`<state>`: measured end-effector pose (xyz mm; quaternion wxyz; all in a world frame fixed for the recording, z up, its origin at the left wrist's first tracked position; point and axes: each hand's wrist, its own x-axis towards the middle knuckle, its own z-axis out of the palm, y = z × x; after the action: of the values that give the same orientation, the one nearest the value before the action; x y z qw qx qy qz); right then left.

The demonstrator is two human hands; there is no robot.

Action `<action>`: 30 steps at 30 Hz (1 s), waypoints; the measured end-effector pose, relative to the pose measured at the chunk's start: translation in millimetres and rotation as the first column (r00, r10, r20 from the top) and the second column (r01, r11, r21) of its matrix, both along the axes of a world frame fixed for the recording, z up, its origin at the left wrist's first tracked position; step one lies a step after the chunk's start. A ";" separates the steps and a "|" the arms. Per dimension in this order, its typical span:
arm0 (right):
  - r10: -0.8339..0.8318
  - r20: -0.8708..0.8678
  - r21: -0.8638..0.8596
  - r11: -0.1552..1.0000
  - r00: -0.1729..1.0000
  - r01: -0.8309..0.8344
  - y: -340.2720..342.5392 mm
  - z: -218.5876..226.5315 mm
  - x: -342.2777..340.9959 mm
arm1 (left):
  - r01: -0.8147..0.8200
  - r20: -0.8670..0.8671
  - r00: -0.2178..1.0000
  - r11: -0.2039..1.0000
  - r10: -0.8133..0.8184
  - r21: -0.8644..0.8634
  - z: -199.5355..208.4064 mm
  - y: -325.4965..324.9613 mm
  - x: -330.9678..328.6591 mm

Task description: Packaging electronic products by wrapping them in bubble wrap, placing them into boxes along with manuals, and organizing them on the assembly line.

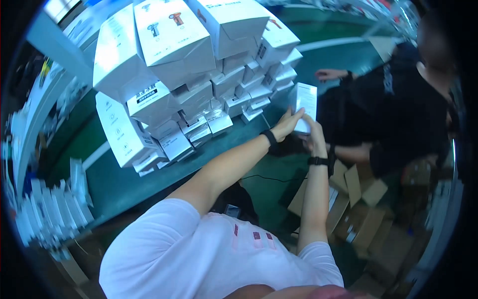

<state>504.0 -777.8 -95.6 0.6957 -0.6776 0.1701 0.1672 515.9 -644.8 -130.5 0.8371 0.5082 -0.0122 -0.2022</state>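
A small white box [306, 99] with fine print on its face is held out to the right of the stacked boxes. My left hand [287, 124] grips its left side, the thumb lying across its front. Around its lower right part closes my right hand [314, 131], whose fingers are partly hidden behind it. Just left of my hands rises a big stack of white printed cartons [172, 94] on the green table [117, 189]. Dark bands circle both my wrists.
Close on the right a co-worker in a black shirt [393, 104] leans in, one hand [331, 74] near the table. Opened cardboard boxes [358, 214] lie below right. A row of white flat packs [52, 212] stands at the far left. A thin black cable [271, 178] crosses below my arms.
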 end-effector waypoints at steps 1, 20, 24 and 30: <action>-0.019 -0.013 -0.002 1.000 1.000 0.019 -16.5 -27.9 31.6 | -0.045 0.000 0.999 0.998 0.045 0.039 -7.2 -10.6 12.9; 0.385 -0.502 -0.115 0.858 0.774 -0.501 71.5 -60.8 -71.0 | -0.609 0.360 0.340 -0.088 0.869 0.788 45.9 465.9 -425.9; 0.932 -0.336 -0.118 0.100 0.135 -0.988 179.6 -30.8 -160.5 | -0.330 0.398 0.444 -0.266 0.803 0.906 25.0 628.8 -422.0; 0.890 -0.235 -0.733 0.101 0.390 -0.672 424.8 100.0 -257.0 | -0.554 0.093 0.739 0.523 0.667 0.647 -5.4 627.6 -323.1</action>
<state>247.0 -353.0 4.4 0.1675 -0.8887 -0.2653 0.3344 192.8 -17.3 -135.8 0.6271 0.7125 0.3065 0.0720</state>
